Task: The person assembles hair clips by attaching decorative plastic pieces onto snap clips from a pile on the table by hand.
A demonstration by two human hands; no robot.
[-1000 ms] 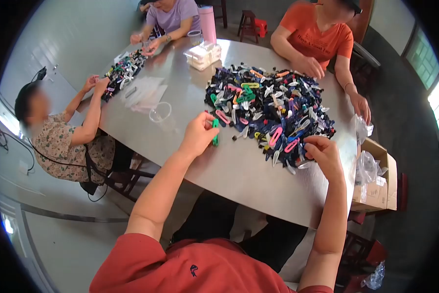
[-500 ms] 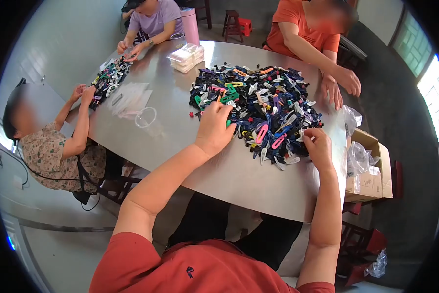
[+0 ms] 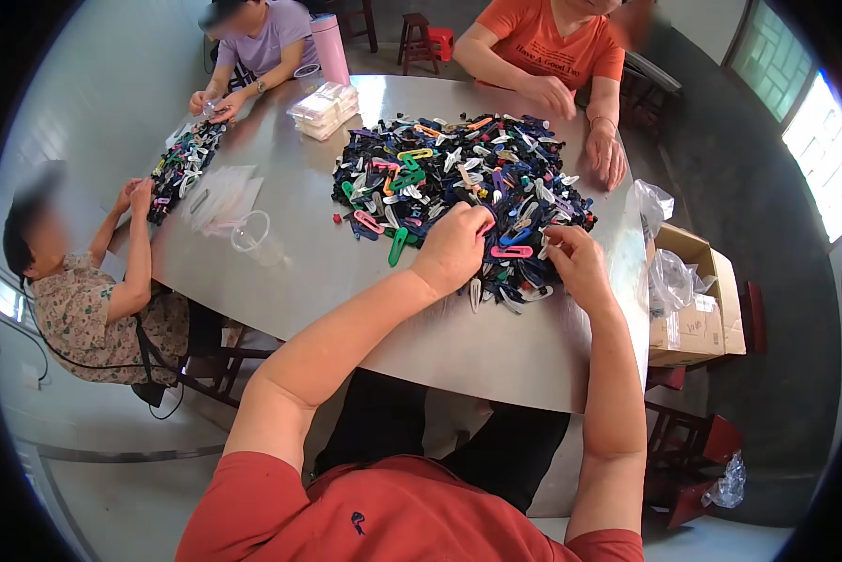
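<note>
A large pile of hair clips point(image 3: 458, 169) in black, navy, white and other colours lies on the metal table point(image 3: 458, 342). My left hand point(image 3: 454, 245) is over the near middle of the pile, its fingers closed on a pink clip point(image 3: 485, 223) that shows at the fingertips. A green clip point(image 3: 398, 246) lies on the table just left of that hand. At the pile's right near side my right hand point(image 3: 580, 265) pinches a small white clip point(image 3: 545, 242). Between the two hands another pink clip point(image 3: 512, 252) rests on the pile.
One person point(image 3: 552, 47) sits across the table; two others sit left by a smaller clip pile point(image 3: 185, 167). Packed bags point(image 3: 324, 110), a pink bottle point(image 3: 329, 51), flat plastic bags point(image 3: 224, 199) and a clear cup point(image 3: 251, 232) are on the table. A cardboard box point(image 3: 697, 328) stands right.
My left hand let go of the green clip, which now lies at the pile's edge, and moved right onto a pink clip. The view shifted. The person across moved their arms back over the table.
</note>
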